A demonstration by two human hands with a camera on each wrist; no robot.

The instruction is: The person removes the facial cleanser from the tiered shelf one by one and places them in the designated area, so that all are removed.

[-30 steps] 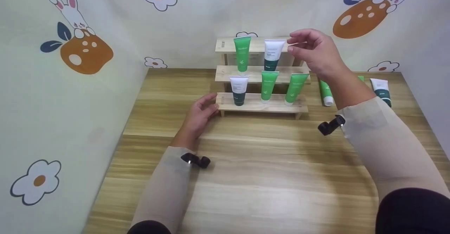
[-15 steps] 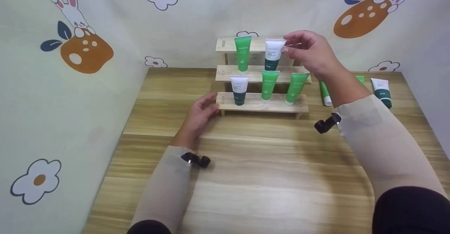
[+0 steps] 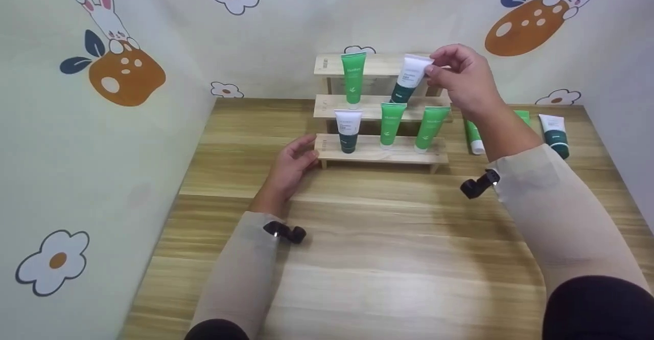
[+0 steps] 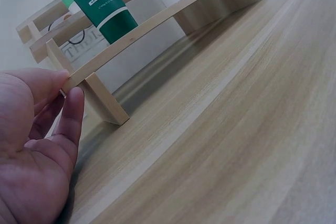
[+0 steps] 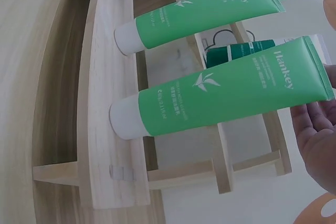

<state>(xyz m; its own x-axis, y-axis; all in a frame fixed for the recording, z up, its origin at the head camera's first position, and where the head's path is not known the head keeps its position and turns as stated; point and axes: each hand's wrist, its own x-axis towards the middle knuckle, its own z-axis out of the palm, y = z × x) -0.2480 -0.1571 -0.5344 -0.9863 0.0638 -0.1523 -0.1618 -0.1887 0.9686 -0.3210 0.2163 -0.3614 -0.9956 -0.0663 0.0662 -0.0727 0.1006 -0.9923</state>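
My right hand (image 3: 467,82) pinches the crimped top edge of a white-and-dark-green squeeze tube (image 3: 410,76), which leans right on the middle step of a three-step wooden display stand (image 3: 327,107). A green squeeze tube (image 3: 353,79) stands to its left on that step. On the bottom step are another white-and-green tube (image 3: 348,133) and two green tubes, one of them a tilted green tube (image 3: 430,128) at the right. My left hand (image 4: 42,135) grips the bottom step's left end between thumb and finger. In the right wrist view, the green tubes partly hide the held one.
On the wooden tabletop (image 3: 368,248) right of the stand lie a green tube (image 3: 475,138), partly behind my right wrist, and a white-and-green tube (image 3: 554,134). A patterned cloth wall (image 3: 286,18) rises close behind the stand.
My right hand moves left to the white-and-green tube on the middle step, takes its top edge, then shifts back right, tilting the tube rightward. My left hand stays put.
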